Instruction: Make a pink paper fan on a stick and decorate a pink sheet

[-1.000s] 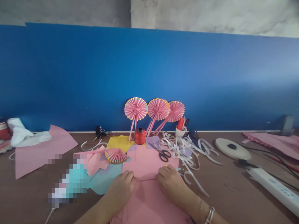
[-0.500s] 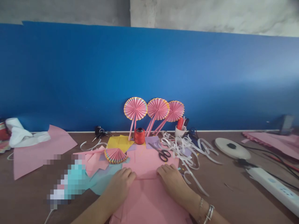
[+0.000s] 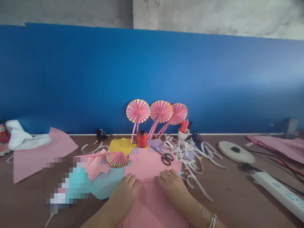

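Note:
A sheet of pink paper (image 3: 152,202) lies in front of me, with a straight crease or edge running between my hands. My left hand (image 3: 125,190) has its fingers curled over the left end of that line. At the right end my right hand (image 3: 172,186) does the same, thumb tucked out of sight. Both hands are closed on the paper, pressing it near the table. More pink paper (image 3: 140,163) lies just beyond, with black-handled scissors (image 3: 167,158) resting on it. Left of these sits a half-open pleated paper fan (image 3: 117,159).
Three round pink fans (image 3: 138,111) lean against the blue partition (image 3: 95,79). A red thread spool (image 3: 142,139), a white cup of pens (image 3: 183,135) and curled white strips (image 3: 190,148) stand or lie ahead. At right are a power strip (image 3: 280,193) and a round white device (image 3: 235,152).
My hands stay on the paper's edge and have shifted only slightly, the left a little to the right and the right a little to the left. The other things have not moved.

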Available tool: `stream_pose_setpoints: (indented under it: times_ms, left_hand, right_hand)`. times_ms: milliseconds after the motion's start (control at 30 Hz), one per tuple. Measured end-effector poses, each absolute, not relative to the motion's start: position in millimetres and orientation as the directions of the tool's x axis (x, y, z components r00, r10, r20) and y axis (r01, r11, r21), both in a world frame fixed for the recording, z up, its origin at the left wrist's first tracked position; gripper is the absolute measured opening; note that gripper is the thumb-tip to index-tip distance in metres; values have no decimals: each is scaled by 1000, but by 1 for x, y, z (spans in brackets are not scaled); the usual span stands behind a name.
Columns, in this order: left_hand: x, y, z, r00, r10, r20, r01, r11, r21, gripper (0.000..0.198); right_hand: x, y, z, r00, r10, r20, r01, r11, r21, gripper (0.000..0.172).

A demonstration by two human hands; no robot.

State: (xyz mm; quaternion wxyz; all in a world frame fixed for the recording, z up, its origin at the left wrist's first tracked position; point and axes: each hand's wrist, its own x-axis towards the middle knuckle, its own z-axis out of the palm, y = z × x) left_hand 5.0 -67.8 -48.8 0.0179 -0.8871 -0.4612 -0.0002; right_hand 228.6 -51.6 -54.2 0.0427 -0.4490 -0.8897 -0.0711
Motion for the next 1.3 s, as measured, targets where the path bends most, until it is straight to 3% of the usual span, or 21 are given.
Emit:
stream_pose_setpoints:
  times_ms: [100,267,467,567,767,867,1000,1167,1300]
  left_hand:
    - [6,-69,-63,584,807,91,812,-578,-82,48]
    - [9,-75,-73,558,810,180,829,-532,-174,59]
    - [11,-77,-58,475,871,129,876,-454,-163,31]
    - [11,-75,-59,488,867,99,869,-473,-144,24]
    - [14,-77,-76,567,809,156,823,-550,-140,46]
    - [15,-78,-72,543,832,115,838,-529,-131,39]
    - [16,-77,-58,481,876,43,874,-475,-101,25]
    - [14,-75,-44,459,889,4,887,-457,-63,27]
    - [5,-71,-39,448,893,-33,893,-446,59,30]
  right_hand:
    - [226,-55,-63,-613,764,202,790,591,165,11]
    - [221,-72,-66,-562,773,292,827,520,215,42]
    - [218,-77,-64,-526,798,294,850,482,212,26]
    - [219,-77,-69,-489,837,245,871,454,185,29]
    - [218,-79,-80,-491,831,261,865,432,255,42]
    - [216,-80,-74,-461,861,217,884,422,203,41]
    - [213,-79,-59,-398,916,55,914,391,111,36]
    - [216,-74,-45,-359,933,-28,930,360,76,28]
    - [218,-70,-40,-388,920,-48,920,390,48,23]
